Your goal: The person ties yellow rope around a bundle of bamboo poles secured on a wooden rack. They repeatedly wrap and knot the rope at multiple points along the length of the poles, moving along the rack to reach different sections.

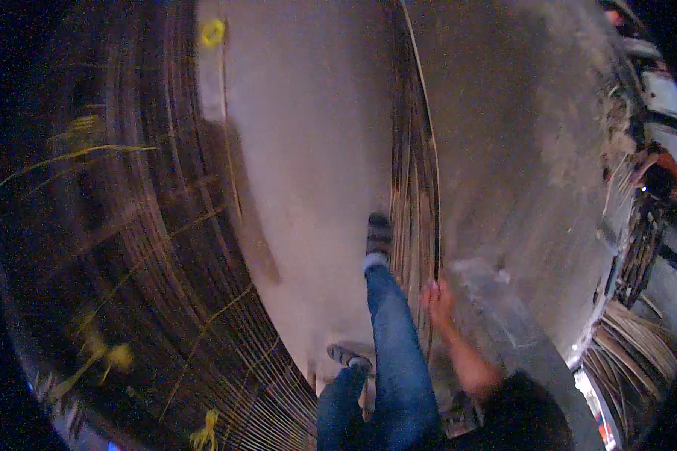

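Observation:
My right hand [438,301] hangs at my right side with its fingers curled, slightly smeared by motion. A narrow run of long thin rods [414,180] stretches ahead beside my right leg. One pale rod edge [433,143] meets the hand in the picture; whether the fingers grip it, I cannot make out. No part of my left hand can be seen. My legs in blue jeans [399,331] are in mid-stride, with one dark shoe [379,233] forward and the other shoe [347,353] behind.
Large stacks of long dark bars [150,218] with yellow ties [101,353] lie to the left. A pale concrete strip [308,150] runs ahead. Brownish ground [504,135] spreads to the right, where bent rods [632,346] are bundled. A person in orange [662,169] is at the far right.

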A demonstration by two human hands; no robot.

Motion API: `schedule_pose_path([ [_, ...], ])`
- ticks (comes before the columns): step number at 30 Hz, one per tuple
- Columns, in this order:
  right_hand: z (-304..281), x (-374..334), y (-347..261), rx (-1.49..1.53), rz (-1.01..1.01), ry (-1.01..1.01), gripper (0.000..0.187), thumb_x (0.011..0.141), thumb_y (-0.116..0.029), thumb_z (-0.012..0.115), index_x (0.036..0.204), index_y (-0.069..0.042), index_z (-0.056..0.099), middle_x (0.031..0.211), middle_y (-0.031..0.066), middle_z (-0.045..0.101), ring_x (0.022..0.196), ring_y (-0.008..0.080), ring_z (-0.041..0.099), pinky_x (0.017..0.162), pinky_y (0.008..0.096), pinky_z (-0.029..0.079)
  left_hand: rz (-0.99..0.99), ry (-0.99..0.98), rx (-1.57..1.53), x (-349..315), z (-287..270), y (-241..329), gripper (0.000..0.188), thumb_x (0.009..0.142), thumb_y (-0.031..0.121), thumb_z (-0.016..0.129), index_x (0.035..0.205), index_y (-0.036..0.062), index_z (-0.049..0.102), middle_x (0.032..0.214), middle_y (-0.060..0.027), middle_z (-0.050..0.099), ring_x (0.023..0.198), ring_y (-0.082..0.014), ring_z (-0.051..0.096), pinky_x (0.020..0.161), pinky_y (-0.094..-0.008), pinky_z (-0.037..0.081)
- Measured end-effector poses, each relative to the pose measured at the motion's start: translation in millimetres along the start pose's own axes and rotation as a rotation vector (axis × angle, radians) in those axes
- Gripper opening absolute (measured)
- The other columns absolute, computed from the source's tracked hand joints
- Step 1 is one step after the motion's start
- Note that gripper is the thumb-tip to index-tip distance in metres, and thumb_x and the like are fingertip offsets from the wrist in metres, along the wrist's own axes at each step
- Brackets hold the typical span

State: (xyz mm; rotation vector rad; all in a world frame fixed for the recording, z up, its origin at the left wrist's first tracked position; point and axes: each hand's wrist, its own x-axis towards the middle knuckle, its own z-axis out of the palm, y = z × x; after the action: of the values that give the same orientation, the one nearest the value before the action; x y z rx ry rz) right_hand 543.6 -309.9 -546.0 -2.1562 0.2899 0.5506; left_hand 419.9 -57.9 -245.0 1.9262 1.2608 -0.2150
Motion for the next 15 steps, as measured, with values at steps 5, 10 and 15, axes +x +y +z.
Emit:
schedule_pose_path([
  [5,-27,-86,-69,-0.172,-0.187,0.353,0.025,0.096,-0.025,0.04,0.084,-0.005,0.051,0.068,0.0054,0.049,0.056,0.0163,0.046,0.053,0.0311,0.039,-0.229,0.303,-0.558,-51,-85,-2,0.04,0.09,0.021,0.052,0.129,0.0135,0.049,0.112,-0.0134,0.06,0.093,-0.0316,0.061,0.084,-0.0425,0.048],
  [10,-124,-77,-375,0.252,-0.744,0.349,0.022,0.094,-0.024,0.044,0.08,-0.009,0.051,0.055,-0.0052,0.039,0.049,0.0039,0.039,0.043,0.0215,0.031,0.764,0.096,0.132,-132,-48,-46,0.054,0.076,0.031,0.066,0.121,0.0076,0.049,0.125,-0.0198,0.047,0.112,-0.0402,0.047,0.098,-0.0508,0.033],
  [15,-221,-69,-633,0.325,-0.868,0.48,0.017,0.087,-0.019,0.053,0.077,-0.008,0.062,0.059,-0.0007,0.054,0.045,0.008,0.048,0.038,0.0235,0.035,0.865,-0.233,-0.267,-231,117,-93,0.044,0.088,0.033,0.053,0.121,0.0037,0.049,0.113,-0.0199,0.055,0.098,-0.04,0.055,0.085,-0.0431,0.046],
])
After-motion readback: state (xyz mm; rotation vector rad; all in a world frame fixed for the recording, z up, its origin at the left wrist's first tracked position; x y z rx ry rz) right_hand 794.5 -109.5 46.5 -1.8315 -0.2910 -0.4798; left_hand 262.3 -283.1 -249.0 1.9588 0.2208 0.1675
